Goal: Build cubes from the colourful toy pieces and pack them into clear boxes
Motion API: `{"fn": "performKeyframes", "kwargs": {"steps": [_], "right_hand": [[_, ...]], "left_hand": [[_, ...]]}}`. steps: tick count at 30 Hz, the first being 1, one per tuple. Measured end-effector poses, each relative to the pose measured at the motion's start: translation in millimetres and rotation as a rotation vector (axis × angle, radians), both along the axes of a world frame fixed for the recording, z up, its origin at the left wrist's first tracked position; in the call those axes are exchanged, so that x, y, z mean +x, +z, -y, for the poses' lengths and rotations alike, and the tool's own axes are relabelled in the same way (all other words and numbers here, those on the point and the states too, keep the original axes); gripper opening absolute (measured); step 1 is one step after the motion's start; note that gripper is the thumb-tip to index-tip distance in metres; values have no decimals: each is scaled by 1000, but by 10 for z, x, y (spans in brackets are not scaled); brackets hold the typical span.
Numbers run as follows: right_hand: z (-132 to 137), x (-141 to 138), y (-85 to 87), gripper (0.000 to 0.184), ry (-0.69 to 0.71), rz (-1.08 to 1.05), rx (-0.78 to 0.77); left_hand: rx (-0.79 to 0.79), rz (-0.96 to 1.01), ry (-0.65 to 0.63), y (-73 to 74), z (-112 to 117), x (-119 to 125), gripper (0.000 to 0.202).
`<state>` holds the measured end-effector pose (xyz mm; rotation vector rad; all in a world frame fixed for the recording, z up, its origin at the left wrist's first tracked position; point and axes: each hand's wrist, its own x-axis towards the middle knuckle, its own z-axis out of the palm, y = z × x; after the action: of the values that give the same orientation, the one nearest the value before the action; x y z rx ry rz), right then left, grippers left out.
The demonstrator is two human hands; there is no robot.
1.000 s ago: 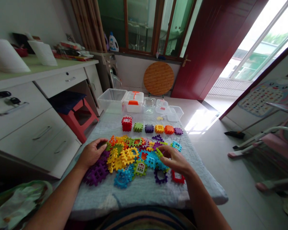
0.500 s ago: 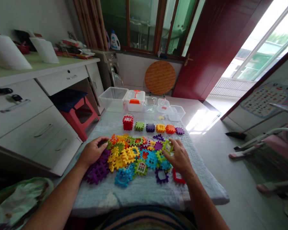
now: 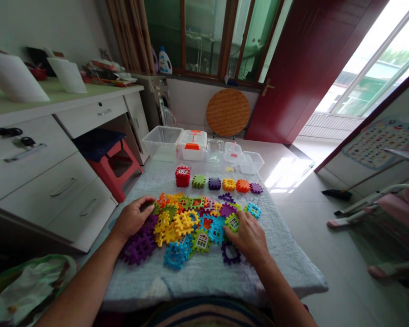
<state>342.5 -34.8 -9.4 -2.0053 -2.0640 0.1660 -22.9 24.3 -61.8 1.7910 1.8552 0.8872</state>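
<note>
A heap of colourful plastic interlocking blocks [image 3: 172,231] lies between my hands on the cloth-covered table. My left hand [image 3: 133,219] rests at the heap's left edge, thumb and fingers apart, beside a green piece [image 3: 156,208] and above purple pieces [image 3: 139,247]. My right hand [image 3: 249,235] has its thumb and fingers on a green window block [image 3: 232,222] at the heap's right side. Just beyond its knuckles lies a light blue window block [image 3: 254,210]. A dark purple frame [image 3: 231,254] sits below the right hand, partly covered by it.
Behind the heap runs a row of stacked blocks by colour: red [image 3: 183,177], green [image 3: 198,181], dark purple [image 3: 214,183], yellow [image 3: 229,184], orange [image 3: 242,185] and purple [image 3: 256,188]. Clear plastic boxes [image 3: 163,141] line the far edge. A pink stool [image 3: 117,165] stands left.
My right hand has moved down and left onto the green window block, which lies nearer me. A light blue block now shows at the right, and the red frame is hidden. The left hand stays put.
</note>
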Motion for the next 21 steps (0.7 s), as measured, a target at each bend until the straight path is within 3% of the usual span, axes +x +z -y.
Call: {"fn": "performKeyframes", "kwargs": {"steps": [6, 10, 14, 21], "right_hand": [[-30, 21, 8, 39, 2, -42, 74], [-171, -33, 78, 51, 165, -155, 132], [-388, -217, 190, 43, 351, -170, 82], [-708, -484, 158, 50, 451, -105, 2]], "left_hand": [[19, -2, -16, 96, 25, 51, 43], [72, -10, 3, 146, 53, 72, 43], [183, -43, 63, 176, 82, 67, 41], [324, -100, 95, 245, 124, 60, 32]]}}
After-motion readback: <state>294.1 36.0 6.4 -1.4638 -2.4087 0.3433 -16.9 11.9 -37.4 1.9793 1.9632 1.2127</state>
